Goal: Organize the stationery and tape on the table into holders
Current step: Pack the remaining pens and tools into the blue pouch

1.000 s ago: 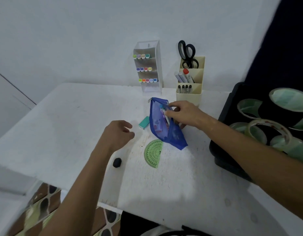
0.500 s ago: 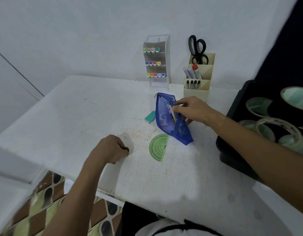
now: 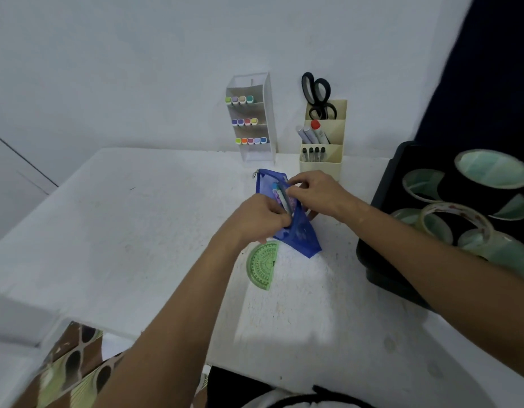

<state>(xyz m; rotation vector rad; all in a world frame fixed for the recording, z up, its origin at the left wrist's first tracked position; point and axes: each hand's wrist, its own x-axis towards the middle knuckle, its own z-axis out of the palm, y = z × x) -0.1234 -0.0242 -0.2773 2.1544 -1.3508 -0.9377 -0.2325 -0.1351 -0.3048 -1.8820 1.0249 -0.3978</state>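
A blue mesh pouch (image 3: 303, 235) lies in the middle of the white table (image 3: 137, 231) with pens showing in its open mouth. My right hand (image 3: 313, 192) pinches the pouch's upper edge. My left hand (image 3: 256, 220) is at the pouch mouth with its fingers curled shut. The small black eraser it closed over is hidden inside them. A green protractor (image 3: 262, 265) lies flat just in front of the pouch. At the back stand a white marker rack (image 3: 253, 119) and a cream pen holder (image 3: 322, 148) with black scissors (image 3: 316, 95).
A black tray (image 3: 378, 260) at the right holds several tape rolls (image 3: 458, 222) and hangs close to my right forearm. The table's near edge runs at the lower left, with patterned floor below. A wall stands right behind the holders.
My left hand closed over the small black eraser near the front edge, then moved up and right to the pouch mouth. It now covers the teal eraser. My right hand stayed on the pouch.
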